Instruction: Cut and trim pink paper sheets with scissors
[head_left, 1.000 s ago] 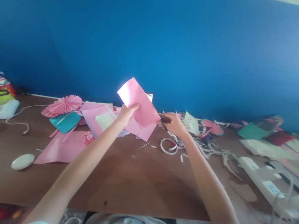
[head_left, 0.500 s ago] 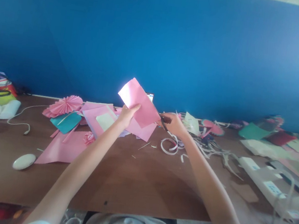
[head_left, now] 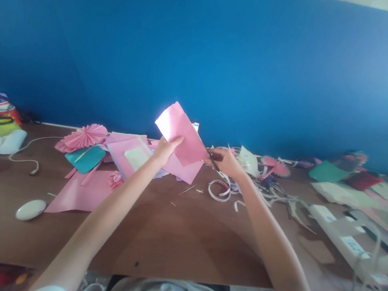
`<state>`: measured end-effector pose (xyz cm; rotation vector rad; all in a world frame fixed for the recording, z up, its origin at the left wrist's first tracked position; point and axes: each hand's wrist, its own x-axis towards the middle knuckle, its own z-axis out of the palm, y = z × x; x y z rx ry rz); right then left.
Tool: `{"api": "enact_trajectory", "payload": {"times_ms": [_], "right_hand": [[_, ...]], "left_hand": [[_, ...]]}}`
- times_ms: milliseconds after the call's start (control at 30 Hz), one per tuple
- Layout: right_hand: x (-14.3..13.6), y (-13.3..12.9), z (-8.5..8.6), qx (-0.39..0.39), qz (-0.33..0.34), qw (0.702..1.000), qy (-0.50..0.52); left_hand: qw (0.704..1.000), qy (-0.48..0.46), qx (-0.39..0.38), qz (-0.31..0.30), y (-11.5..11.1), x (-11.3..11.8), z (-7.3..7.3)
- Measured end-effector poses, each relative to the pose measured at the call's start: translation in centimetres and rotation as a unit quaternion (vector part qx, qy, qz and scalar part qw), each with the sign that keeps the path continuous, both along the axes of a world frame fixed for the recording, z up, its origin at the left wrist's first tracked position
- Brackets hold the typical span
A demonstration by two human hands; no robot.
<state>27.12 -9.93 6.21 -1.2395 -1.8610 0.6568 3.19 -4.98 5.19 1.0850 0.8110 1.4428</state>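
Note:
Held up over the far part of the table is a sheet of pink paper [head_left: 188, 141], tilted, with a bright glare on its upper left corner. My left hand [head_left: 165, 151] pinches its lower left edge, thumb on the near face. At the sheet's lower right corner, my right hand [head_left: 226, 160] is closed around dark-handled scissors [head_left: 214, 162]; their blades are mostly hidden at the paper's edge. Beneath the held sheet lie more pink and lilac papers [head_left: 121, 153]. Curled white paper strips [head_left: 219, 190] lie below my right hand.
To the left are a pink pleated paper fan [head_left: 86, 137], a teal piece [head_left: 87, 158], a pink sheet [head_left: 80, 192] and a white mouse [head_left: 30, 210]. A white power strip [head_left: 338, 231] with cables lies right. A blue wall [head_left: 206, 51] rises behind the table.
The pink paper has shifted very slightly to the right, its upper corner most. Both hands keep nearly the same place and hold.

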Motion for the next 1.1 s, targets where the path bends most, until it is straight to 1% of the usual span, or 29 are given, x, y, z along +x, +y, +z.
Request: {"api": "enact_trajectory", "payload": {"times_ms": [267, 567, 767, 1100], "right_hand": [[-0.03, 0.05, -0.15, -0.009, 0.024, 0.999, 0.028], [0.53, 0.01, -0.01, -0.042, 0.040, 0.998, 0.016], [0.44, -0.32, 0.18, -0.057, 0.044, 0.997, 0.015], [-0.03, -0.17, -0.24, -0.022, 0.052, 0.998, 0.031]], "left_hand": [[1.000, -0.010, -0.006, 0.014, 0.10, 0.34, -0.08], [1.000, 0.007, 0.019, -0.012, -0.13, -0.04, 0.34], [1.000, 0.016, 0.004, 0.008, -0.08, 0.06, 0.23], [1.000, 0.012, 0.006, 0.005, -0.12, 0.05, 0.13]]}}
